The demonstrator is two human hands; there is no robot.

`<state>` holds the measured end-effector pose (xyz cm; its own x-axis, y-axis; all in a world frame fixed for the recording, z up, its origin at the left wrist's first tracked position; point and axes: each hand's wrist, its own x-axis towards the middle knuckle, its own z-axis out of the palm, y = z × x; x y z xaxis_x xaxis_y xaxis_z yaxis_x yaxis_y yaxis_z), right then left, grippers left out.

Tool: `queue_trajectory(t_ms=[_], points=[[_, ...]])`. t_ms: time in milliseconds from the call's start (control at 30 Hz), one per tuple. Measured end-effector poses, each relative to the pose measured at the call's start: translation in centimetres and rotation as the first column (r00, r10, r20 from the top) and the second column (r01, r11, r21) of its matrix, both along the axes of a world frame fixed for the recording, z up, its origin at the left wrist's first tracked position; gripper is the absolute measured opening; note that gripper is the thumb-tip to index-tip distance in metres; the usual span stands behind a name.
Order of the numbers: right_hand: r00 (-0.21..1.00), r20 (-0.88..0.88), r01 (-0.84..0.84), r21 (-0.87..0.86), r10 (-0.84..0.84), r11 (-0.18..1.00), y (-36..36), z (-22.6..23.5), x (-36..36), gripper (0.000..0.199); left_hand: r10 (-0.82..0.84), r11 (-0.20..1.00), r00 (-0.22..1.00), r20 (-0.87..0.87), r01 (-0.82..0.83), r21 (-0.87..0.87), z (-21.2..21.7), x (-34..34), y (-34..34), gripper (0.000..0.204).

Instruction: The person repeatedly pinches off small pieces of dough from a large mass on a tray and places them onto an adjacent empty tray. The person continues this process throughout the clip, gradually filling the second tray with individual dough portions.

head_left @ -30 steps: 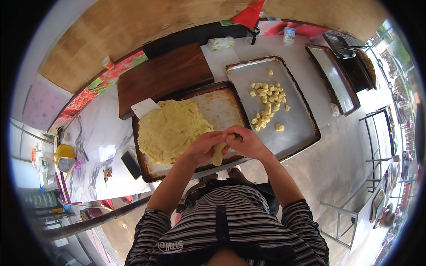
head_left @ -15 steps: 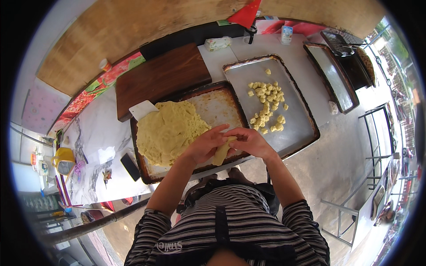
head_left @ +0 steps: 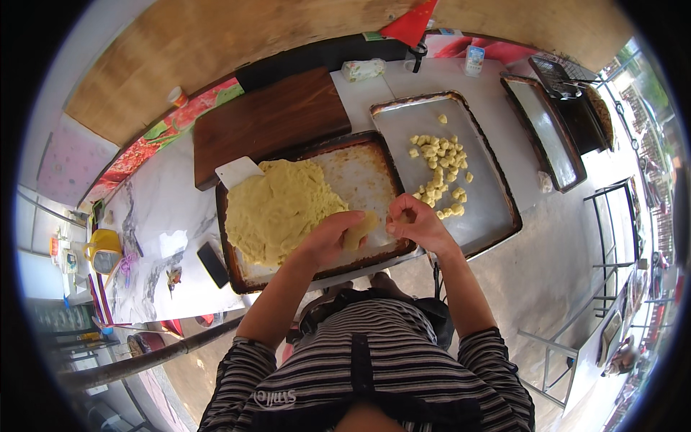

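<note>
My left hand (head_left: 337, 234) is closed around a strip of yellow dough (head_left: 361, 229), over the front part of a dark-edged baking tray (head_left: 360, 176). A large mound of the same dough (head_left: 277, 212) covers the left of that tray, with a white scraper (head_left: 238, 172) at its far left edge. My right hand (head_left: 417, 225) is apart from the left, by the seam between the two trays. Its fingers are curled in a pinch, and what they hold is too hidden to make out. Several small dough lumps (head_left: 439, 155) lie on the right-hand tray (head_left: 479, 194).
Behind the dough tray lies a dark wooden board (head_left: 270, 119). A black phone (head_left: 212, 266) is on the marbled tabletop to the left, with a yellow bag (head_left: 104, 250) farther out. Another tray (head_left: 545, 129) stands at the far right. A wrapped packet (head_left: 363, 70) sits at the back.
My hands, together on the dough strip before, have come apart. The right has moved right and slightly away from me; the left keeps the dough. The view has shifted slightly.
</note>
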<state>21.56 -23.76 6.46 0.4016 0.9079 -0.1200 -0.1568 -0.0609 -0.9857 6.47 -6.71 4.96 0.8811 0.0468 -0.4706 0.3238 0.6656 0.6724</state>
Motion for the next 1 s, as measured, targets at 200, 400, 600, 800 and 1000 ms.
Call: queue_trajectory(t_ms=[200,400,600,800,1000], points=[[0.994,0.108,0.014,-0.067,-0.006,0.998,1.1,0.1,-1.8,0.029,-0.003,1.0,0.999,0.046,0.003,0.021,-0.2,0.2,-0.4,0.033],[0.984,0.177,0.041,-0.124,-0.019,0.991,0.6,-0.2,-1.2,0.022,0.04,0.999,0.999,0.02,-0.041,0.026,-1.0,0.1,-0.4,0.032],[0.996,0.051,0.079,-0.066,-0.076,0.995,0.4,-1.2,-0.5,0.018,0.181,0.976,0.98,0.081,-0.169,-0.14,0.8,0.1,0.0,0.021],[0.996,0.044,0.08,0.005,-0.08,0.997,1.5,-0.4,-2.5,0.019,0.194,0.978,0.979,-0.056,-0.189,0.091,0.8,0.4,-0.9,0.022],[0.953,0.302,0.044,-0.077,-0.019,0.996,1.4,-0.3,-2.0,0.02,0.188,0.98,0.982,-0.035,-0.185,0.074,-0.1,0.4,-1.4,0.015]])
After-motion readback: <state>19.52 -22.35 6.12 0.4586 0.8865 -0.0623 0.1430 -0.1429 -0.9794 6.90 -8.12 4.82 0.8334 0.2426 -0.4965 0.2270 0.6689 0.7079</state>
